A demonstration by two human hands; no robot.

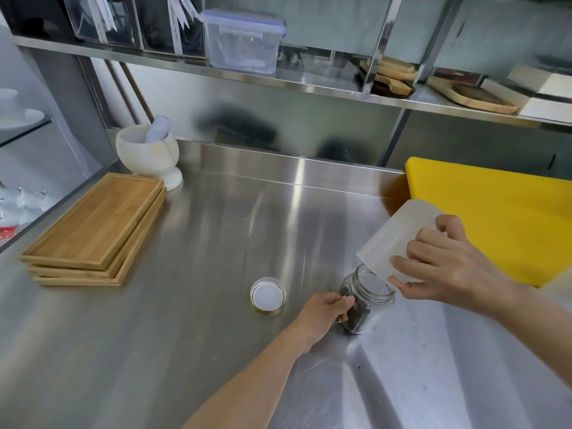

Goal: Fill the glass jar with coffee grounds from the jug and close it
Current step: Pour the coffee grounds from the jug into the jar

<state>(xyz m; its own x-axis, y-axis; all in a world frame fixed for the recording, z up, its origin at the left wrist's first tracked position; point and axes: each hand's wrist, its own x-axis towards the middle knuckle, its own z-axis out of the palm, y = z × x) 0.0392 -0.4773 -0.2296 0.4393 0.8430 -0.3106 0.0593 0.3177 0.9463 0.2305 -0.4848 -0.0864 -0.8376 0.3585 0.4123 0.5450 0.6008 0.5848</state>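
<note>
A small glass jar [371, 297] stands on the steel counter [216, 243], its bottom dark with coffee grounds. My left hand [322, 314] grips its left side. My right hand [445, 264] holds a translucent white plastic jug [399, 236], tipped steeply so that its rim rests over the jar's open mouth. The jar's lid [268, 295] lies upside down on the counter, white inside with a gold rim, a little left of my left hand.
A stack of bamboo trays [93, 230] lies at the left, with a white marble mortar and pestle [148, 150] behind it. A yellow cutting board [501, 212] sits at the right. A steel shelf [309, 85] above holds a plastic container [244, 41] and wooden boards.
</note>
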